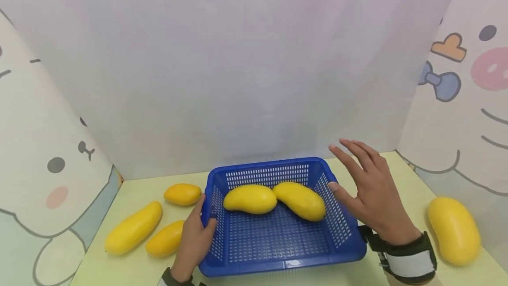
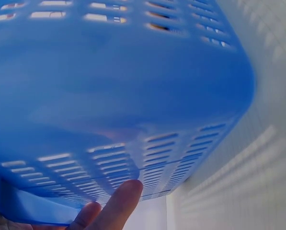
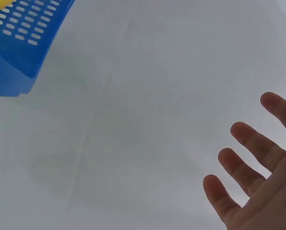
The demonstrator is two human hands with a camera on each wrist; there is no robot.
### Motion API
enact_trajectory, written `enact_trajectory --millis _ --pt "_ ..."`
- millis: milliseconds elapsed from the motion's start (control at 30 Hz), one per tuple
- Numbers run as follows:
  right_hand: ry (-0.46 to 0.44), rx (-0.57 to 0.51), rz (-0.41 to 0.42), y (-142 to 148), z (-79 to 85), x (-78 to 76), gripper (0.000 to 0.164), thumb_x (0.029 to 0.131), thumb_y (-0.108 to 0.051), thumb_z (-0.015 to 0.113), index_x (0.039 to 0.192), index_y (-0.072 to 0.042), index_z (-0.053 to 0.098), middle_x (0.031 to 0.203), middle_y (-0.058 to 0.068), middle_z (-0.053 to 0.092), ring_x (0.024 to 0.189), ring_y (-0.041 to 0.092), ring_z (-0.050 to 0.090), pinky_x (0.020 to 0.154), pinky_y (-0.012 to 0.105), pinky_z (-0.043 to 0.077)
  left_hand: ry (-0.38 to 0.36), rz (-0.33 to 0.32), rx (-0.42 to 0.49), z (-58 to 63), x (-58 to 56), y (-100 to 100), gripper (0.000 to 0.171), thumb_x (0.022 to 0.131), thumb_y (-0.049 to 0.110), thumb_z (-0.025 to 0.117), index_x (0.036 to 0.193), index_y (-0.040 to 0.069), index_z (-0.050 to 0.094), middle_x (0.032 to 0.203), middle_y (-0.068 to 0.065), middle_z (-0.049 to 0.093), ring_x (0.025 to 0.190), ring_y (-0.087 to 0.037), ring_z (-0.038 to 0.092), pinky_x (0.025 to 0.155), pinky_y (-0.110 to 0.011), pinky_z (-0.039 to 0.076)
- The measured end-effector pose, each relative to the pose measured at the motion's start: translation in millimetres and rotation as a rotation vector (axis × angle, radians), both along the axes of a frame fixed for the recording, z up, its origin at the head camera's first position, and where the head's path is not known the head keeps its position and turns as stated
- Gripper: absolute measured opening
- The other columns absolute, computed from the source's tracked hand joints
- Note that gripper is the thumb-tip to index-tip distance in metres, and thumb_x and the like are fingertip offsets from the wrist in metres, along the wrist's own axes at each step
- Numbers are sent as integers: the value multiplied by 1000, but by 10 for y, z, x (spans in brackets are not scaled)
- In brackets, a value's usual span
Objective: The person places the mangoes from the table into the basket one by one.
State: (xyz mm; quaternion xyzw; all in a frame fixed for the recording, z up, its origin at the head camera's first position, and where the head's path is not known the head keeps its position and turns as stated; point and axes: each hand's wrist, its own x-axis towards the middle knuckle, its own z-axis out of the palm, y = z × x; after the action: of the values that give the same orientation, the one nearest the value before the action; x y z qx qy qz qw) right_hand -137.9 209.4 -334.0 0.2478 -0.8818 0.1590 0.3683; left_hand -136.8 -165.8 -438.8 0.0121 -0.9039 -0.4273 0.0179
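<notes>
A blue plastic basket (image 1: 278,242) with slotted walls stands in the middle of the table, and two yellow mangoes (image 1: 251,199) lie inside toward its back. My left hand (image 1: 195,238) grips the basket's left rim, the thumb over the edge and the fingers outside. In the left wrist view those fingers (image 2: 121,203) show against the basket's outer wall (image 2: 109,86). Above and beside the right rim, my right hand (image 1: 371,189) is raised with its fingers spread, holding nothing. The right wrist view shows its fingers (image 3: 238,167) apart from the basket (image 3: 18,57).
Three more mangoes lie left of the basket: a long one (image 1: 134,228), a small one (image 1: 182,193) and one (image 1: 166,238) partly behind the left hand. Another large mango (image 1: 454,231) rests at the far right of the pale yellow table (image 1: 95,259). A pale wall (image 1: 254,78) rises behind.
</notes>
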Motion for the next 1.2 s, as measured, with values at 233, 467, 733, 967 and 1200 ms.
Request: enact_trajectory --millis 233,467,733,967,1200 --pt "76 -34 -24 101 25 -10 64 90 -60 39 138 -18 45 137 13 45 126 35 34 101 55 27 -3 3 -6 -4 -6 -3 68 89 12 51 148 8 18 149 -15 27 131 -30 31 102 -49 32" --pt "79 -35 -80 267 30 2 65 87 -58 43 138 -17 46 136 16 46 125 36 35 96 59 30 2 0 -4 -1 -10 4 67 89 12 51 148 7 19 149 -15 27 131 -30 31 102 -49 32" --pt "82 -69 -134 423 37 31 64 84 -53 51 137 -17 47 133 18 47 123 39 36 84 62 32 -3 1 -8 5 -4 -6 67 89 13 50 148 7 18 149 -16 27 132 -31 31 103 -49 31" --pt "57 -68 -192 523 44 36 67 80 -49 55 138 -19 45 135 18 46 124 40 35 86 64 31 0 0 0 -14 0 -11 67 89 13 50 148 7 19 149 -16 27 132 -31 30 103 -49 30" --pt "2 -74 -255 659 5 54 70 76 -38 64 140 -22 42 137 16 44 125 39 34 92 66 29 5 0 3 -11 1 -4 67 89 12 51 148 7 19 149 -16 28 131 -31 31 103 -49 31"
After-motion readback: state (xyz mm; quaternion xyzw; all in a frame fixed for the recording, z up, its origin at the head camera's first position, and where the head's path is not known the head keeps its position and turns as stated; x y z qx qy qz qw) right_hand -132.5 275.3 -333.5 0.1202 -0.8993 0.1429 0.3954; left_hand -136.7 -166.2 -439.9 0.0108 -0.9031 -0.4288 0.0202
